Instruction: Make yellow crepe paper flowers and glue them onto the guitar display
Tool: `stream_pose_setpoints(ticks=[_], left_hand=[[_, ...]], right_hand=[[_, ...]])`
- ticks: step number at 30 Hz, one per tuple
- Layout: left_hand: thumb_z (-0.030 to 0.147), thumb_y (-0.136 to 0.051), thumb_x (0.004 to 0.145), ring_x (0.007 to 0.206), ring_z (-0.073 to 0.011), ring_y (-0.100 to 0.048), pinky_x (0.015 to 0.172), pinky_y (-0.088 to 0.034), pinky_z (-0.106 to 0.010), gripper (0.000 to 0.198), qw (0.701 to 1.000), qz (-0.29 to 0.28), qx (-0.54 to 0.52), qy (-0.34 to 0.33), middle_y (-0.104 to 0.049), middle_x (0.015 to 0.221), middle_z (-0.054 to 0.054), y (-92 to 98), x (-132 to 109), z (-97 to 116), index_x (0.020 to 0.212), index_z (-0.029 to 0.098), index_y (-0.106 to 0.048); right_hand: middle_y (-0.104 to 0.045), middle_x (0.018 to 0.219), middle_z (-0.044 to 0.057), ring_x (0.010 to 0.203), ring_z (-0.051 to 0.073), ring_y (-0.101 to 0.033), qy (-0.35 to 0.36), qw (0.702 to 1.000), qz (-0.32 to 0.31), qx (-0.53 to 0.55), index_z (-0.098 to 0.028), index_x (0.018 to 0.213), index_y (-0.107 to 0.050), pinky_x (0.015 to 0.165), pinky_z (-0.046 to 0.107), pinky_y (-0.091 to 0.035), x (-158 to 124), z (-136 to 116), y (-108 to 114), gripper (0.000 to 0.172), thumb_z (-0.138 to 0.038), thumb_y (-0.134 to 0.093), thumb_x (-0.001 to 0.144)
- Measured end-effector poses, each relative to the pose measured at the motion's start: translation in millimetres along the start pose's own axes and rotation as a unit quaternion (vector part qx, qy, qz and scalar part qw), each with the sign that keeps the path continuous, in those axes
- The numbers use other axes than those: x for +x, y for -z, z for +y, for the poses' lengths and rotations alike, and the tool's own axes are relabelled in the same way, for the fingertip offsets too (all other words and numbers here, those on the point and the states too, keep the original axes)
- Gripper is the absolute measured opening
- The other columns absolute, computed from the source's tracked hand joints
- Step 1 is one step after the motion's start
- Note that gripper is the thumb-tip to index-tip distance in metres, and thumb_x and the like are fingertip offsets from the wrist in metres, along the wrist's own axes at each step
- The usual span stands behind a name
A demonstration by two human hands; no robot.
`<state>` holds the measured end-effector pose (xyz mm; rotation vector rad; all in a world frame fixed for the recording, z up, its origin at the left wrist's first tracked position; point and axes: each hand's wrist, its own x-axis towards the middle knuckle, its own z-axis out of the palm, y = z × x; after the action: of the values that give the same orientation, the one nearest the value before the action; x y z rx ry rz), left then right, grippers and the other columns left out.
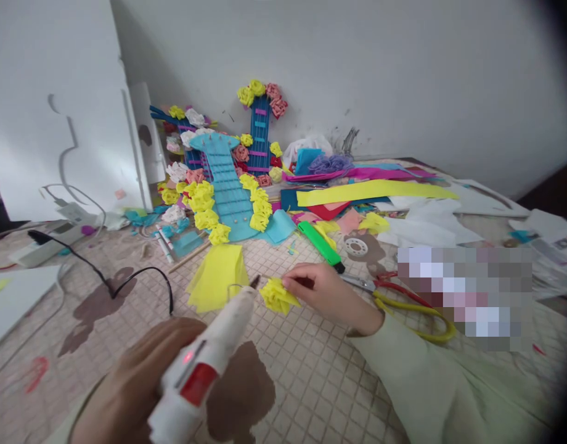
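Observation:
A white hot glue gun (223, 333) with a glowing red light is gripped by my left hand (140, 376). Its dark nozzle points at a yellow crepe paper flower (278, 296), a small gap apart. The fingertips of my right hand (327, 293) pinch that flower from its right side, above the tiled table top. Behind the nozzle lies a folded piece of yellow paper (219, 277). Farther back stands a light blue harp-like shape (228, 191) with strings across it, edged by yellow paper flowers (203, 203).
A green box cutter (318, 243) and red-and-yellow-handled scissors (417, 308) lie near my right hand. Coloured paper strips (380, 192) pile up at the back. A black cable (145, 271) runs from a power strip (47, 243) at the left.

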<state>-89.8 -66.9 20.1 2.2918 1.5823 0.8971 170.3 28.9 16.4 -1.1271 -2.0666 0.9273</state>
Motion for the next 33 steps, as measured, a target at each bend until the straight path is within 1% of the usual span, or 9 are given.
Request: stream_pose_setpoints(ticks=[1,3,5,8,11,16,21,26,33], left_hand=[[0.04,-0.051,0.073,0.072,-0.0199,-0.058,0.064,-0.047,-0.028,0.022,1.0,-0.01,-0.011,-0.014,-0.062,0.082,-0.003,-4.9,2,14,0.09,0.028,-0.055],[0.036,-0.052,0.074,0.071,-0.0186,-0.058,0.063,-0.048,-0.026,0.016,0.998,-0.04,-0.029,-0.03,-0.062,0.081,-0.002,-9.8,8,30,0.087,0.028,-0.054],[0.034,-0.052,0.074,0.068,-0.0183,-0.058,0.06,-0.048,-0.026,0.013,0.996,-0.071,-0.023,-0.042,-0.063,0.079,-0.001,-10.5,14,31,0.084,0.026,-0.054],[0.034,-0.052,0.074,0.066,-0.0186,-0.06,0.057,-0.049,-0.026,0.015,0.991,-0.106,0.009,-0.083,-0.063,0.078,-0.002,-10.7,17,23,0.085,0.025,-0.054],[0.036,-0.05,0.076,0.067,-0.0184,-0.06,0.059,-0.049,-0.026,0.016,0.992,-0.103,0.014,-0.075,-0.063,0.078,-0.004,-14.0,16,20,0.086,0.023,-0.054],[0.041,-0.044,0.078,0.067,-0.0195,-0.057,0.061,-0.045,-0.029,0.023,0.995,-0.085,0.0,-0.055,-0.062,0.076,-0.006,-19.5,14,25,0.083,0.02,-0.054],[0.043,-0.041,0.079,0.064,-0.0189,-0.055,0.058,-0.043,-0.029,0.026,0.993,-0.098,0.005,-0.06,-0.06,0.073,-0.005,-19.6,17,26,0.079,0.02,-0.052],[0.04,-0.041,0.081,0.064,-0.0183,-0.054,0.06,-0.042,-0.029,0.023,0.992,-0.112,0.014,-0.055,-0.06,0.073,-0.004,-20.2,16,24,0.08,0.02,-0.052],[0.047,-0.034,0.082,0.059,-0.0179,-0.049,0.055,-0.038,-0.029,0.033,0.991,-0.123,0.003,-0.051,-0.057,0.066,-0.003,-20.5,16,28,0.072,0.02,-0.05]], right_hand=[[-0.064,0.071,0.002,0.064,0.011,-0.054,0.001,1.0,-0.002,0.0,-0.014,0.072,-0.064,0.056,0.021,-0.039,0,0,0,0.02,-0.02,-0.047,0.08],[-0.063,0.07,0.001,0.064,0.011,-0.054,0.001,1.0,-0.005,0.0,-0.015,0.071,-0.064,0.056,0.021,-0.038,0,0,1,0.02,-0.02,-0.047,0.081],[-0.063,0.07,0.001,0.063,0.011,-0.054,0.003,1.0,-0.006,0.001,-0.015,0.072,-0.064,0.055,0.021,-0.038,0,0,1,0.02,-0.02,-0.048,0.081],[-0.064,0.071,0.001,0.063,0.011,-0.054,0.014,1.0,-0.005,-0.001,-0.015,0.072,-0.065,0.056,0.021,-0.038,1,0,1,0.02,-0.02,-0.048,0.081],[-0.065,0.073,0.002,0.065,0.011,-0.055,0.019,1.0,-0.011,-0.002,-0.015,0.072,-0.065,0.057,0.021,-0.039,0,-1,1,0.021,-0.019,-0.047,0.081],[-0.067,0.077,0.002,0.068,0.012,-0.058,0.017,1.0,-0.014,-0.002,-0.015,0.074,-0.066,0.06,0.022,-0.041,0,-2,2,0.022,-0.02,-0.046,0.082],[-0.067,0.077,0.002,0.069,0.012,-0.058,0.018,1.0,-0.016,-0.007,-0.015,0.073,-0.066,0.06,0.022,-0.041,0,-1,1,0.022,-0.02,-0.047,0.082],[-0.067,0.077,0.003,0.069,0.012,-0.058,0.017,1.0,-0.017,-0.009,-0.015,0.073,-0.066,0.06,0.022,-0.041,0,-1,1,0.023,-0.02,-0.046,0.083],[-0.066,0.077,0.003,0.07,0.012,-0.058,0.02,1.0,-0.019,-0.008,-0.014,0.074,-0.066,0.061,0.022,-0.041,0,0,0,0.023,-0.02,-0.046,0.083]])
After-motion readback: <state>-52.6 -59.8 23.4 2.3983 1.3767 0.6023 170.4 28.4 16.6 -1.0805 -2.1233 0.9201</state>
